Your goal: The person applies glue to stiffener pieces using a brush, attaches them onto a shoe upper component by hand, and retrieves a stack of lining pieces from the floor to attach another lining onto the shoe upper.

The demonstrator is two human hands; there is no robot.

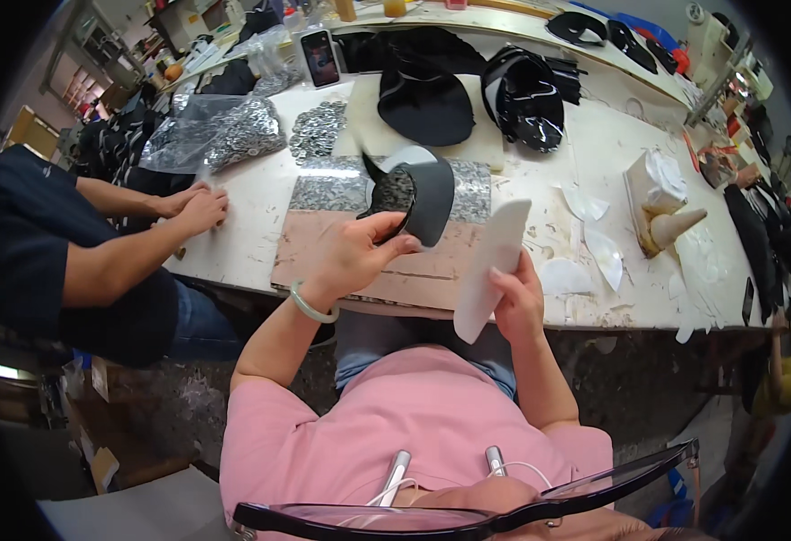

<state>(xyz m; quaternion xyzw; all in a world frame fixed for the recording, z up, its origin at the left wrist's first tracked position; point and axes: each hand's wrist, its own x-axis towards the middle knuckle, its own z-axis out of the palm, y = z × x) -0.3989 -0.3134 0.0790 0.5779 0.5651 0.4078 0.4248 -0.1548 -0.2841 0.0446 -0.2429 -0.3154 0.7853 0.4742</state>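
My left hand [359,257] pinches the lower edge of a black, curved, leather-like piece [433,203], bent into an open loop with a grey-white patch at its top. In my right hand [519,302] is a flat white strip [493,270] with rounded ends, tilted upright, thumb on its face. The two pieces are apart. Beneath the black piece lies a speckled grey slab [323,185], with a worn pinkish-brown board [310,248] on its near side. Thin white cut pieces [603,254] lie right of my right hand.
Black pieces [424,104] are stacked behind the slab, beside shiny black ones [529,99]. Metal rings [319,128], a clear bag [242,131] and a phone [320,59] stand left. A co-worker's hands [202,207] rest at the table's left. A brush-like pot [671,225] sits right.
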